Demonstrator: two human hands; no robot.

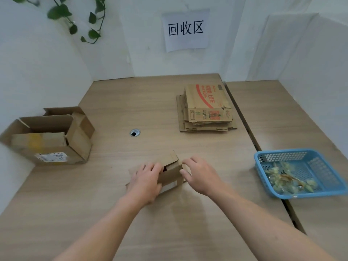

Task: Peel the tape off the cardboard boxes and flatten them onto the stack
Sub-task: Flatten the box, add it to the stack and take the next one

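A small brown cardboard box (170, 173) stands on the wooden table (113, 110) near the front, its top flaps partly open. My left hand (146, 180) grips its left side, fingers curled over the top edge. My right hand (200, 175) is at the box's right side, with thumb and forefinger pinching at its right flap or a strip there. A stack of flattened cardboard boxes (206, 108) lies at the back right. Two larger open boxes (50, 136) sit at the left edge.
A blue plastic basket (299, 172) holding crumpled clear tape sits at the right, on the adjoining table. A round cable hole (134, 132) is in the table's middle. White walls enclose the table on three sides, with a paper sign (186, 30) on the back one.
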